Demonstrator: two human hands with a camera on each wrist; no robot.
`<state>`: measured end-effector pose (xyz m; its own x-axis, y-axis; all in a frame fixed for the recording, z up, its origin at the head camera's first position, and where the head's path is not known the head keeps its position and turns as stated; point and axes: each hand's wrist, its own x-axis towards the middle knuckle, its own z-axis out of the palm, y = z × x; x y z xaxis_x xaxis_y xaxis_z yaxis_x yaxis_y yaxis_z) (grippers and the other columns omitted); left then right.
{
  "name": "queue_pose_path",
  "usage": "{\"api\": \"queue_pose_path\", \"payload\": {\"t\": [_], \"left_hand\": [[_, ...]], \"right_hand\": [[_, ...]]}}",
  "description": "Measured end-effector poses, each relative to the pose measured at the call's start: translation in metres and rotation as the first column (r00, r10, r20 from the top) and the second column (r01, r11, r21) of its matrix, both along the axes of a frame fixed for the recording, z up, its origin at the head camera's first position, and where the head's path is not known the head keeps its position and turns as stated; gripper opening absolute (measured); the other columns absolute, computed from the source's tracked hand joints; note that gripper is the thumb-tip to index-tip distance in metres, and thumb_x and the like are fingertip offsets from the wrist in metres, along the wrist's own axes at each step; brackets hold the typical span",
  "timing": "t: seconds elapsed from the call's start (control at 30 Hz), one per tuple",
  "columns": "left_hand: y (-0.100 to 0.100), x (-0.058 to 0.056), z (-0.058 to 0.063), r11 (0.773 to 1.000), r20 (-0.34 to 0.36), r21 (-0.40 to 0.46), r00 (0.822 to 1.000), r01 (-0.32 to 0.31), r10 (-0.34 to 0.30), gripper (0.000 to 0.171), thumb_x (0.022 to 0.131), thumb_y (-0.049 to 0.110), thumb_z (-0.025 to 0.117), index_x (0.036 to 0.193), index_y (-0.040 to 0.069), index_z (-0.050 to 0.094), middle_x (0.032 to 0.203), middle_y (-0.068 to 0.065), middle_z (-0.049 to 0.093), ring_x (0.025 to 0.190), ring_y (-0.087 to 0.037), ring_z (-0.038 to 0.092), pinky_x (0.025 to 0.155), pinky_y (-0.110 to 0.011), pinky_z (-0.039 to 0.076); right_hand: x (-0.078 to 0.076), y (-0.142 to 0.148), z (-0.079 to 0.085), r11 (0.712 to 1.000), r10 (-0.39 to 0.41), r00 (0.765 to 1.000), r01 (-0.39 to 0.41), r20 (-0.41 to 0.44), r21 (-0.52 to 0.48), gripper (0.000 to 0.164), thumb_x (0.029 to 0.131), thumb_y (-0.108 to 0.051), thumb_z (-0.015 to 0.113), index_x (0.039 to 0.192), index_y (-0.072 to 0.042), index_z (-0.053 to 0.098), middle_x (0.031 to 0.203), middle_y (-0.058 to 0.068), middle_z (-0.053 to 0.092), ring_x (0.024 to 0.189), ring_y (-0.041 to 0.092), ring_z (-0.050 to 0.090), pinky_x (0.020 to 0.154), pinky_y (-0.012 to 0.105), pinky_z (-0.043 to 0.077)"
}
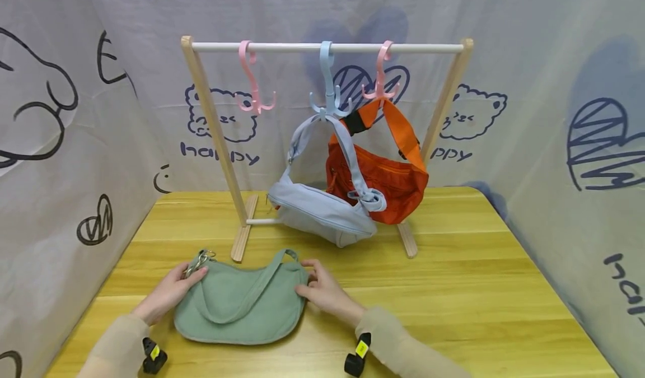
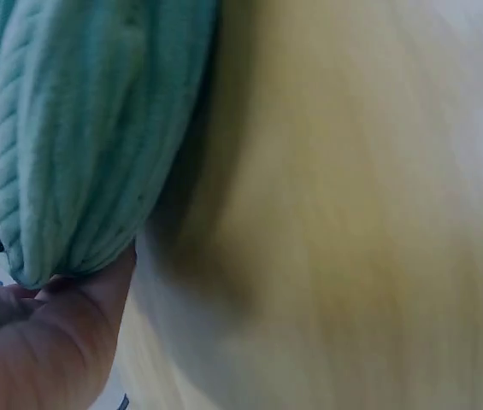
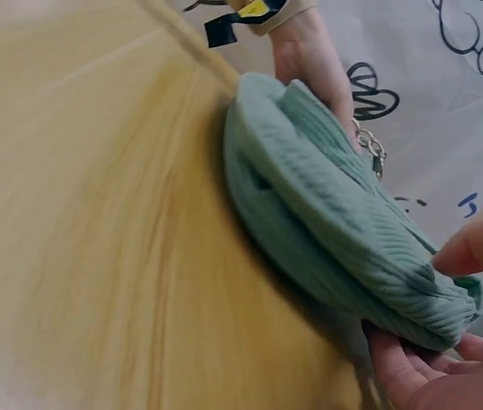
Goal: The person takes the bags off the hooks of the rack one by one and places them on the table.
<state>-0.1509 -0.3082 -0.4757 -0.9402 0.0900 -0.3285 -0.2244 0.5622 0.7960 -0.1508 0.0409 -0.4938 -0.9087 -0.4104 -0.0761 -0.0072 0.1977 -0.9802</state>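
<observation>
A green corduroy shoulder bag (image 1: 242, 316) is held just in front of the rack, its strap draped across its front. My left hand (image 1: 173, 288) grips its upper left corner, beside a metal chain (image 1: 200, 261). At the opposite end, my right hand (image 1: 325, 291) pinches the upper right corner, thumb in front and fingers behind. In the right wrist view the bag (image 3: 326, 213) appears side-on, with fingers (image 3: 395, 363) under its end. The left wrist view shows the ribbed fabric (image 2: 87, 145) close up, with part of the left hand (image 2: 61, 342) below it.
Behind stands a wooden rack with a white rail (image 1: 292, 47). A pink hook (image 1: 256, 87) hangs at left with nothing on it. A pale blue bag (image 1: 322, 213) hangs from the blue hook (image 1: 328, 81), and an orange-red bag (image 1: 393, 182) from the right pink hook (image 1: 381, 75).
</observation>
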Motion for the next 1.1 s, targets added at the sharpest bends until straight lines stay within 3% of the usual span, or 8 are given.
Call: {"api": "queue_pose_path", "payload": {"t": [0.17, 0.3, 0.4, 0.5, 0.7, 0.9, 1.1], "left_hand": [[-0.004, -0.001, -0.003, 0.996, -0.056, -0.084, 0.998, 0.009, -0.013, 0.066, 0.107, 0.047, 0.043, 0.141, -0.009, 0.041, 0.137, -0.031, 0.052, 0.125, -0.038, 0.053, 0.101, -0.049, 0.047], [-0.007, -0.002, -0.002, 0.982, -0.109, -0.189, 0.993, 0.018, -0.039, 0.069, 0.105, 0.045, 0.048, 0.141, -0.014, 0.042, 0.133, -0.035, 0.055, 0.122, -0.044, 0.056, 0.099, -0.055, 0.049], [-0.011, -0.002, -0.001, 0.972, -0.112, -0.236, 0.993, 0.015, -0.043, 0.072, 0.103, 0.047, 0.052, 0.141, -0.014, 0.044, 0.130, -0.033, 0.057, 0.118, -0.041, 0.057, 0.097, -0.053, 0.050], [-0.015, -0.001, -0.001, 0.971, -0.081, -0.237, 0.996, 0.024, -0.044, 0.074, 0.101, 0.049, 0.054, 0.141, -0.013, 0.045, 0.130, -0.029, 0.057, 0.118, -0.037, 0.057, 0.097, -0.049, 0.050], [-0.026, -0.004, -0.003, 0.986, 0.033, -0.162, 0.999, 0.039, -0.034, 0.061, 0.101, 0.051, 0.054, 0.126, -0.005, 0.052, 0.108, -0.009, 0.059, 0.094, -0.018, 0.052, 0.075, -0.028, 0.047], [-0.032, -0.008, -0.001, 0.992, 0.081, -0.110, 0.995, 0.065, -0.056, 0.052, 0.101, 0.047, 0.056, 0.117, -0.002, 0.052, 0.104, -0.007, 0.057, 0.092, -0.016, 0.051, 0.075, -0.028, 0.048], [-0.030, -0.010, -0.001, 0.994, 0.076, -0.081, 0.995, 0.073, -0.067, 0.045, 0.099, 0.042, 0.061, 0.111, 0.000, 0.051, 0.090, -0.002, 0.051, 0.082, -0.014, 0.047, 0.069, -0.026, 0.045]], "right_hand": [[0.002, 0.000, -0.002, 0.997, 0.033, 0.998, -0.029, -0.056, 0.078, 0.059, 0.094, -0.007, 0.066, 0.145, 0.004, 0.039, 0.127, 0.025, 0.061, 0.097, 0.023, 0.066, 0.079, 0.026, 0.053], [0.001, 0.001, -0.003, 0.990, 0.039, 0.994, -0.025, -0.101, 0.137, 0.058, 0.094, -0.011, 0.067, 0.144, 0.003, 0.042, 0.126, 0.023, 0.062, 0.098, 0.022, 0.064, 0.079, 0.024, 0.052], [-0.001, 0.002, -0.005, 0.987, 0.041, 0.991, -0.021, -0.124, 0.160, 0.057, 0.094, -0.013, 0.067, 0.143, 0.003, 0.044, 0.125, 0.022, 0.061, 0.099, 0.021, 0.063, 0.080, 0.022, 0.051], [-0.001, 0.006, -0.006, 0.986, 0.036, 0.991, -0.014, -0.127, 0.168, 0.056, 0.094, -0.014, 0.068, 0.142, 0.004, 0.046, 0.123, 0.022, 0.061, 0.098, 0.020, 0.061, 0.079, 0.021, 0.050], [-0.003, 0.014, -0.007, 0.988, 0.049, 0.997, -0.039, -0.062, 0.149, 0.061, 0.094, -0.018, 0.069, 0.142, 0.010, 0.044, 0.112, 0.019, 0.061, 0.090, 0.015, 0.058, 0.074, 0.018, 0.048], [-0.007, 0.017, -0.008, 0.983, 0.073, 0.997, -0.074, 0.007, 0.168, 0.065, 0.092, -0.021, 0.072, 0.142, 0.010, 0.044, 0.105, 0.011, 0.063, 0.085, 0.011, 0.058, 0.073, 0.018, 0.048], [-0.008, 0.014, -0.005, 0.974, 0.105, 0.994, -0.099, -0.018, 0.205, 0.066, 0.090, -0.014, 0.074, 0.143, 0.011, 0.044, 0.102, 0.012, 0.062, 0.084, 0.012, 0.055, 0.071, 0.017, 0.046]]}}
